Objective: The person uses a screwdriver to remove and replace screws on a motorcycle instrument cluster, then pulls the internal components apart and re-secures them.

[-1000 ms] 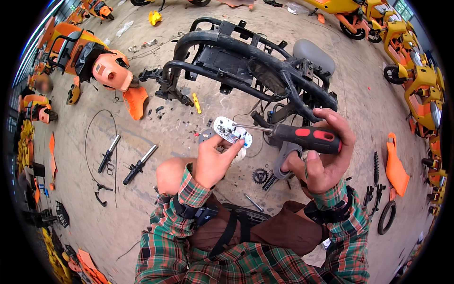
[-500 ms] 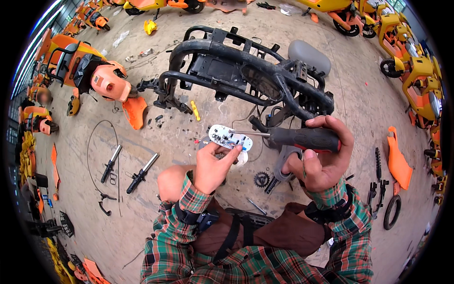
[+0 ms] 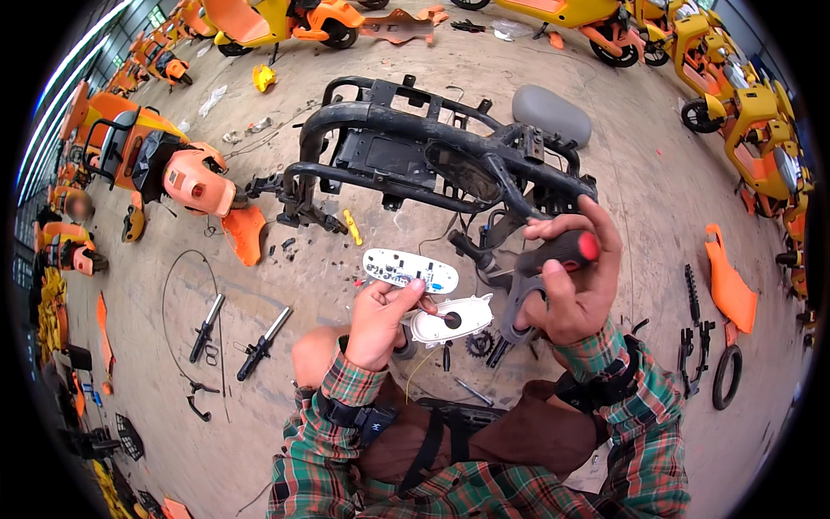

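Between the fingers and thumb of my left hand [image 3: 380, 322] is an oval white circuit board [image 3: 399, 266] with small black parts on it. Just below it, a white plastic housing [image 3: 471, 318] with a dark round hole shows, and a thin yellow wire hangs nearby. My right hand [image 3: 581, 303] is closed around a screwdriver [image 3: 558, 254] with a black handle and red end. Its shaft points left, away from the board. A grey loop-shaped part [image 3: 520, 322] sits by the right fingers; I cannot tell whether they hold it.
A black scooter frame [image 3: 406, 160] lies ahead, with a grey seat [image 3: 553, 114] behind it. Two shock absorbers [image 3: 264, 344] lie left, near a partly stripped orange scooter [image 3: 194, 177]. Right are an orange panel [image 3: 731, 281] and a black ring [image 3: 728, 378]. Scooters line the edges.
The screwdriver's tip has left the board, and its handle end has swung toward me. The board has tilted and lowered slightly, and the white housing now shows beneath it.
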### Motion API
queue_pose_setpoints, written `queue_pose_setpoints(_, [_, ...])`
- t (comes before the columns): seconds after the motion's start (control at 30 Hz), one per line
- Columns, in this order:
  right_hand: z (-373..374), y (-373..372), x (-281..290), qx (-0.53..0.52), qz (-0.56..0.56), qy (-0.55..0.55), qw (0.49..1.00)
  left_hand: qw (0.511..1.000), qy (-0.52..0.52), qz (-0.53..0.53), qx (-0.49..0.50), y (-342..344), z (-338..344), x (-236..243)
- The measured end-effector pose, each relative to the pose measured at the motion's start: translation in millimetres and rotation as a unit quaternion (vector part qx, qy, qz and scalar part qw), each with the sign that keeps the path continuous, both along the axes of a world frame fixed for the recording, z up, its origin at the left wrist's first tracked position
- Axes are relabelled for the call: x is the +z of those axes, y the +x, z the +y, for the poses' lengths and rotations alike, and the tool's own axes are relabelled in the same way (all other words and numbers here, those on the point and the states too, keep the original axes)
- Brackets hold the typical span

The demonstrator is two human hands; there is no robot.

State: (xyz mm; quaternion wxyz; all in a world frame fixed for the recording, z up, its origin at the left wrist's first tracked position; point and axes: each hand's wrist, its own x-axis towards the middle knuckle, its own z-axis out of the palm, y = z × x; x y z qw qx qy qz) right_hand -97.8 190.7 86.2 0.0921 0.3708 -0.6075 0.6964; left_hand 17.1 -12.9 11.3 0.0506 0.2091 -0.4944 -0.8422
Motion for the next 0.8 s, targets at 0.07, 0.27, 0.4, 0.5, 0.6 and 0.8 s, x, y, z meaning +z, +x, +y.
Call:
queue_pose_setpoints(0.07, [-0.3, -1.6, -3.4, -0.021, 0.037, 0.037, 0.998, 0.999, 0.033, 0.013, 0.005, 0.4, 3.3, 4.7])
queue_pose_setpoints(0.27, [-6.1, -5.1, -2.6, -0.022, 0.01, 0.197, 0.98, 0.997, 0.062, 0.029, -0.038, 0.5, 7.1, 9.7])
queue_pose_setpoints(0.4, [-14.6, -4.2, -1.5, 0.051, -0.038, 0.36, 0.931, 0.995, 0.076, 0.053, -0.026, 5.2, 8.1, 14.6])
queue_pose_setpoints(0.5, [-12.4, -5.6, -9.6, 0.07, -0.087, 0.328, 0.938, 0.995, 0.052, 0.061, -0.061, 1.8, 10.2, 13.9])
queue_pose_setpoints(0.6, [-9.1, -4.3, -11.8, 0.058, -0.154, 0.308, 0.937, 0.99, 0.02, 0.066, -0.125, -2.5, 7.9, 10.6])
queue_pose_setpoints(0.8, [-14.6, -6.8, -4.5, 0.046, -0.204, 0.314, 0.926, 0.988, 0.044, 0.086, -0.118, 5.4, 2.8, 11.0])
